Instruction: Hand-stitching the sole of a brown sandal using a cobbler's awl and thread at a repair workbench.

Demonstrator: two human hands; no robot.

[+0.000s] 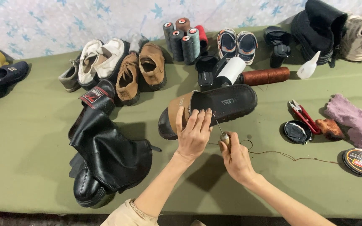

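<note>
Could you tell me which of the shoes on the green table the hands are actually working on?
It is the black slide sandal with the tan strap, lying singly mid-table. The left hand presses on its edge while the right hand holds an awl against it; other shoes lie untouched.

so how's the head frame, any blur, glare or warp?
Head view: mostly sharp, soft even light; shadow under the left hand and right hand on the table; sheen on the black boot; wide-angle bend at the table edges; awl thin but readable.
</note>
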